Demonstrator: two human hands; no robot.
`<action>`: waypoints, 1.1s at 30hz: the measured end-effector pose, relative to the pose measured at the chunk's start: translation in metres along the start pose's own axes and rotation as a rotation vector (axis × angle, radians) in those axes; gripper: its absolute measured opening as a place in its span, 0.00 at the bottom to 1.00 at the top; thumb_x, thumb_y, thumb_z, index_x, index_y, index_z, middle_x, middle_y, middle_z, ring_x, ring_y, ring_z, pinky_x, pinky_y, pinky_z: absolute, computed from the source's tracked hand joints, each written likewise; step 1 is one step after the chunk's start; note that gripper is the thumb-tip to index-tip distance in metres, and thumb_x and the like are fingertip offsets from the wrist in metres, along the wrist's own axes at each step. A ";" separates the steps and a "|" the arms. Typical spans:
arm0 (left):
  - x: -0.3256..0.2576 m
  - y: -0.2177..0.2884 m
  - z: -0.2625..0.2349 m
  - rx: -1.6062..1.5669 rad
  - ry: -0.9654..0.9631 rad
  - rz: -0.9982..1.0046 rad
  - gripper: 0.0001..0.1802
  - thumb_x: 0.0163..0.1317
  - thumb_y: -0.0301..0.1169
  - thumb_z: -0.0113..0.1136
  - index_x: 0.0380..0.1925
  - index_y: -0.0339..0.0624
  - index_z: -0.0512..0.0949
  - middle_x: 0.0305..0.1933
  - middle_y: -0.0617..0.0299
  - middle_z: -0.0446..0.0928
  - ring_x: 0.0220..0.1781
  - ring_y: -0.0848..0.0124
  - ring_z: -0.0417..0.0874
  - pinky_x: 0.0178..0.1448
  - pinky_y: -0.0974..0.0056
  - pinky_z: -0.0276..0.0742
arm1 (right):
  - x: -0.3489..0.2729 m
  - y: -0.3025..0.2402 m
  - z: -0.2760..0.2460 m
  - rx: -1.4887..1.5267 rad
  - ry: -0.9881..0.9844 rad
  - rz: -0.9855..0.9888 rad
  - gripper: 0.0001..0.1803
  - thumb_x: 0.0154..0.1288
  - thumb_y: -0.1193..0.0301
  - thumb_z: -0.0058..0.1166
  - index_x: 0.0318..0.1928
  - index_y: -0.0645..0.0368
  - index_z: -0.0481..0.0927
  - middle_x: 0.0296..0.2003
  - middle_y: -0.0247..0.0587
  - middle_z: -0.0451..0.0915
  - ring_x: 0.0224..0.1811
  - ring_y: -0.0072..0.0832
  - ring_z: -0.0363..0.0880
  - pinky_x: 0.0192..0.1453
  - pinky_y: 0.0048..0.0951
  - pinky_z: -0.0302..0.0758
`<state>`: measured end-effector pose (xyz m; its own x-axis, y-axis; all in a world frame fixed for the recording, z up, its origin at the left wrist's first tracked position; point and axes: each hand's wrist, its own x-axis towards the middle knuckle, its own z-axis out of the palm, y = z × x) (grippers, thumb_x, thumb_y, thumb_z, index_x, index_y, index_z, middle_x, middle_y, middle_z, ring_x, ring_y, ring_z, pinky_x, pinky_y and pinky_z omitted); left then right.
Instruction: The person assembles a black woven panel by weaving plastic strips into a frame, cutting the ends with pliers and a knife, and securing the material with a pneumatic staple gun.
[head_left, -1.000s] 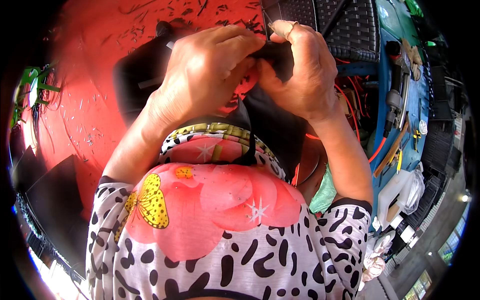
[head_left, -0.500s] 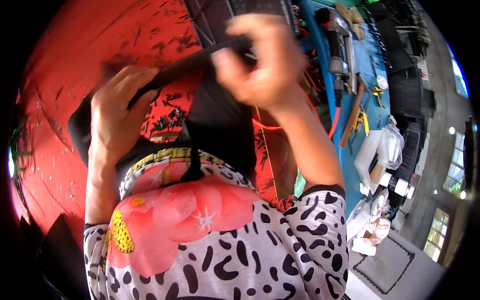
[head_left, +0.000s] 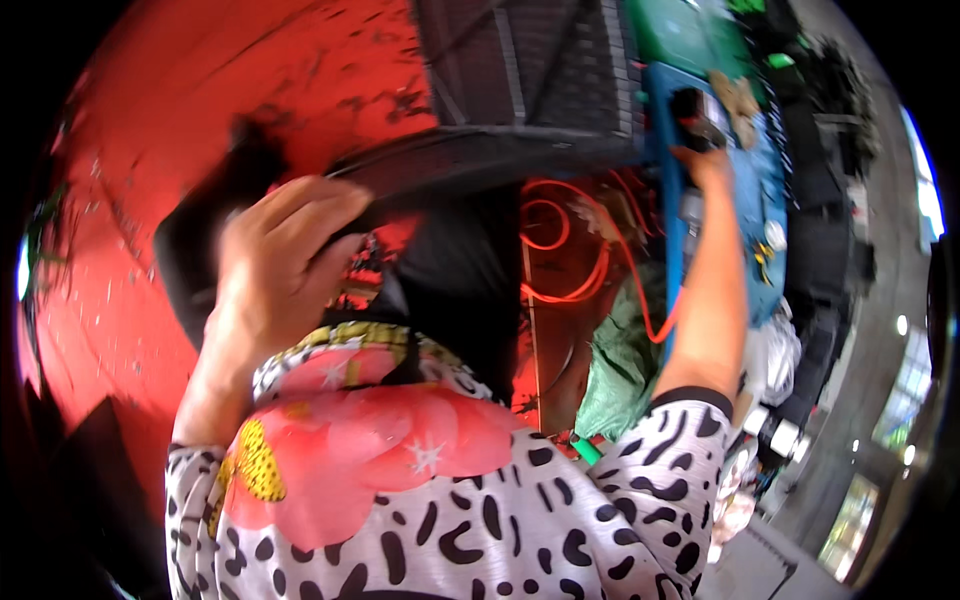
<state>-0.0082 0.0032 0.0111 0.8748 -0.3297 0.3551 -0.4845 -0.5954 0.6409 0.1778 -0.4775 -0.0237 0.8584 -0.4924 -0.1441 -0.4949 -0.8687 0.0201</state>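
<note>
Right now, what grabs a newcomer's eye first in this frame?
The big red surface fills the upper left, strewn with dark scraps. At centre the left hand grips a blurred black piece of material held up close to the camera. The right hand stretches out to the blue bench at upper right, near a dark object there, with a bright orange cable looping beneath.

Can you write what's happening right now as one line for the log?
left hand: grips black fabric piece | right hand: stretched out to blue bench, at dark object, grip unclear | orange cable: coiled between
</note>
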 end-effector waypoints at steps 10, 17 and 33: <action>0.002 -0.014 -0.001 -0.166 -0.011 0.034 0.18 0.44 0.19 0.63 0.39 0.30 0.78 0.42 0.49 0.79 0.43 0.52 0.81 0.47 0.59 0.79 | -0.049 0.024 -0.028 0.068 0.122 -0.179 0.21 0.48 0.56 0.62 0.29 0.66 0.79 0.18 0.45 0.79 0.22 0.37 0.80 0.32 0.36 0.75; -0.001 -0.029 0.006 -0.233 -0.007 0.084 0.18 0.44 0.19 0.62 0.39 0.28 0.77 0.39 0.48 0.78 0.41 0.51 0.81 0.45 0.57 0.78 | -0.232 -0.014 -0.098 0.646 -0.064 -0.531 0.11 0.54 0.69 0.57 0.31 0.65 0.75 0.22 0.36 0.75 0.24 0.22 0.74 0.31 0.23 0.69; 0.005 -0.027 0.014 -0.269 -0.048 0.088 0.18 0.44 0.23 0.62 0.39 0.28 0.77 0.36 0.47 0.77 0.41 0.49 0.78 0.44 0.55 0.75 | -0.358 -0.051 -0.070 0.495 -0.673 -0.739 0.08 0.49 0.76 0.54 0.32 0.61 0.72 0.27 0.37 0.71 0.28 0.20 0.70 0.33 0.21 0.66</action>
<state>0.0097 0.0076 -0.0140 0.8252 -0.4096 0.3890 -0.5358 -0.3492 0.7688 -0.0950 -0.2606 0.0961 0.7897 0.3970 -0.4676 -0.0207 -0.7446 -0.6672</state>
